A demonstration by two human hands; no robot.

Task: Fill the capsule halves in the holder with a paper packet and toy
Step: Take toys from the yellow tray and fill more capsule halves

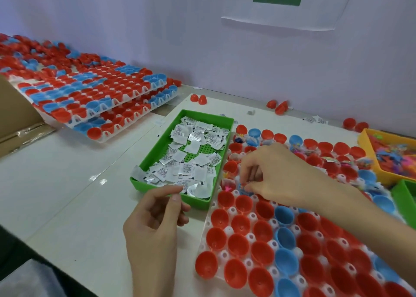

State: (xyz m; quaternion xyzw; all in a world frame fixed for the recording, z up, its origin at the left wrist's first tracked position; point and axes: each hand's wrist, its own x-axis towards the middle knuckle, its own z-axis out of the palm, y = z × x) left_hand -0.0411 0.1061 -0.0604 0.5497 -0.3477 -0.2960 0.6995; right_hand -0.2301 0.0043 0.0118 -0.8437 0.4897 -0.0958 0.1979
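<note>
A white holder [226, 255] on the right carries rows of red and blue capsule halves [238, 243]; the far rows hold packets and toys, the near rows look hollow. My right hand [276, 175] hovers over the holder's left side and pinches a small blue toy [243, 187] above a capsule half. My left hand [155, 220] sits at the near edge of the green tray [157, 148] of white paper packets [191, 161], thumb and forefinger pinched together at a packet at the tray's near rim.
Stacked white holders full of red and blue halves [101, 98] lie at the back left beside a cardboard box [15, 116]. A yellow tray of colourful toys [389, 154] and another green tray [405, 197] stand at the right. Loose red halves [199, 99] lie by the wall.
</note>
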